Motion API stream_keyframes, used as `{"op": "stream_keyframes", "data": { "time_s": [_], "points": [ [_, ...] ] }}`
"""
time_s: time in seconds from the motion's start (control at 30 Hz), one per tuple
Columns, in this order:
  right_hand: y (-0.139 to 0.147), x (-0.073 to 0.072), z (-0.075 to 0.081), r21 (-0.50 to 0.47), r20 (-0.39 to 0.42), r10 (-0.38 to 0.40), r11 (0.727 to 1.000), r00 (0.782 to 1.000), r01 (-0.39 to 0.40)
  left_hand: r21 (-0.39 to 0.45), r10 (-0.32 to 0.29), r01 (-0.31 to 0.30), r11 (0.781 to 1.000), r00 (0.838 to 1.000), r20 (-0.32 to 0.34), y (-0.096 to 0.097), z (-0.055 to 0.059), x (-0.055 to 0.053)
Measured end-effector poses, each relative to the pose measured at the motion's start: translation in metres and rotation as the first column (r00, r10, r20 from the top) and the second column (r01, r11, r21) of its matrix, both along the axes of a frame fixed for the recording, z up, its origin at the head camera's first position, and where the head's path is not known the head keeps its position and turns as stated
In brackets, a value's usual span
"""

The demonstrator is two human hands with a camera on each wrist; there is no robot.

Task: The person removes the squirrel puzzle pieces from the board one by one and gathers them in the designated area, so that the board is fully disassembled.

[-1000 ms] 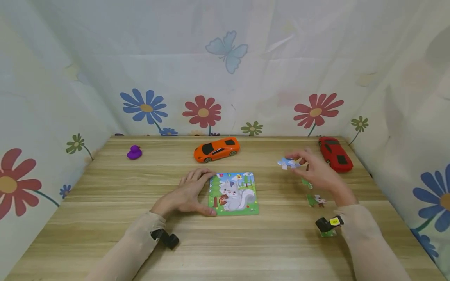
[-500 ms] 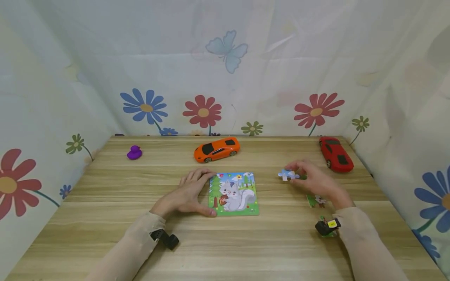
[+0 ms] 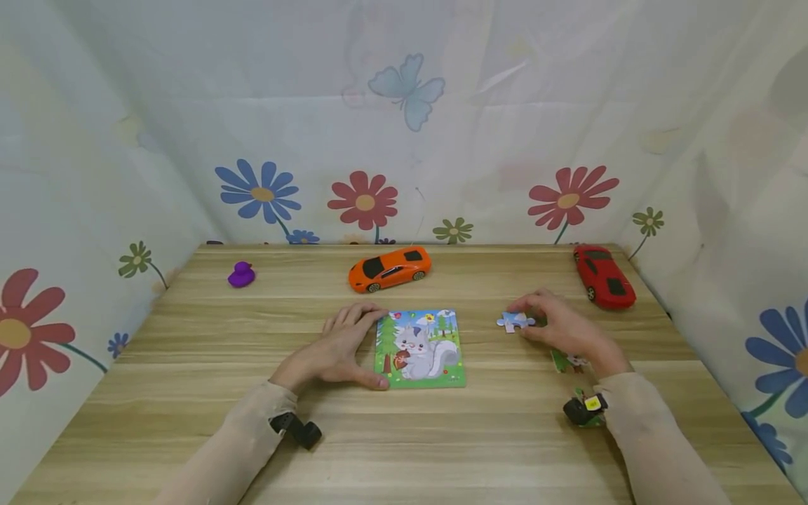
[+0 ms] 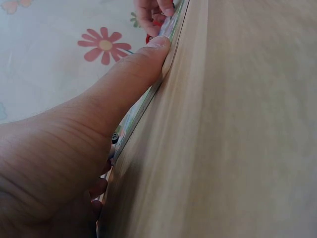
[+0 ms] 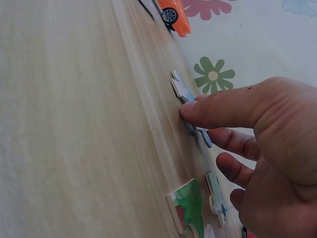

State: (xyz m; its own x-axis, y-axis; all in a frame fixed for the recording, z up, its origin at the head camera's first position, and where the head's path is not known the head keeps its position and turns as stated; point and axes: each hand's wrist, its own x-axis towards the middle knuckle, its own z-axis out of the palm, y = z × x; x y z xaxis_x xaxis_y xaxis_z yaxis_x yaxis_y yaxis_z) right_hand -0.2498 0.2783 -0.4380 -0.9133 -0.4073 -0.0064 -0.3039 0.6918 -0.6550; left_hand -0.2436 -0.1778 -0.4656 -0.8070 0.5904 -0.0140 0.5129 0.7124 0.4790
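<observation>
A square picture puzzle (image 3: 424, 351) with a grey squirrel holding a nut lies flat in the middle of the table. My left hand (image 3: 337, 347) grips its left side, thumb at the near corner and fingers at the far corner. In the left wrist view the thumb (image 4: 136, 69) runs along the near edge. To the right of the picture, my right hand (image 3: 558, 326) pinches a light blue and white jigsaw piece (image 3: 515, 322) between thumb and fingers. The right wrist view shows this piece (image 5: 183, 90) low over the wood, its knobs sticking out.
Loose jigsaw pieces lie below the right hand, among them a green one (image 5: 192, 206) and a paler one (image 5: 216, 198). An orange toy car (image 3: 389, 268) stands behind the picture, a red toy car (image 3: 603, 276) back right, a purple duck (image 3: 241, 274) back left.
My right hand has brought the blue jigsaw piece nearer to me and lower, turning it flatter. The left hand and the squirrel puzzle have stayed in place.
</observation>
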Motion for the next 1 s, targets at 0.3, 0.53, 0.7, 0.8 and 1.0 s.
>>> {"op": "stream_keyframes", "data": {
  "time_s": [0.3, 0.53, 0.7, 0.8, 1.0],
  "points": [
    [-0.0011, -0.0034, -0.0030, 0.041, 0.010, -0.014, 0.999, 1.000, 0.014, -0.001, 0.006, -0.006, 1.000, 1.000, -0.001, -0.0011, 0.0007, 0.0005],
    [-0.0014, -0.0035, -0.0022, 0.058, 0.038, -0.029, 0.998, 0.999, 0.026, 0.001, 0.004, -0.004, 1.000, 1.000, 0.002, 0.0004, 0.0022, 0.0004],
    [-0.0012, -0.0036, 0.0010, 0.062, 0.038, -0.040, 0.997, 0.998, 0.038, 0.003, 0.005, -0.005, 1.000, 1.000, 0.000, 0.0007, 0.0009, -0.0010],
    [-0.0021, -0.0032, 0.0024, 0.062, 0.040, -0.046, 0.997, 0.998, 0.043, 0.005, 0.004, -0.004, 1.000, 1.000, 0.002, 0.0009, 0.0007, -0.0011],
    [-0.0033, -0.0032, 0.0008, 0.062, 0.045, -0.036, 0.998, 0.998, 0.033, 0.003, 0.007, -0.007, 1.000, 1.000, 0.009, 0.0010, 0.0022, 0.0007]
  ]
}}
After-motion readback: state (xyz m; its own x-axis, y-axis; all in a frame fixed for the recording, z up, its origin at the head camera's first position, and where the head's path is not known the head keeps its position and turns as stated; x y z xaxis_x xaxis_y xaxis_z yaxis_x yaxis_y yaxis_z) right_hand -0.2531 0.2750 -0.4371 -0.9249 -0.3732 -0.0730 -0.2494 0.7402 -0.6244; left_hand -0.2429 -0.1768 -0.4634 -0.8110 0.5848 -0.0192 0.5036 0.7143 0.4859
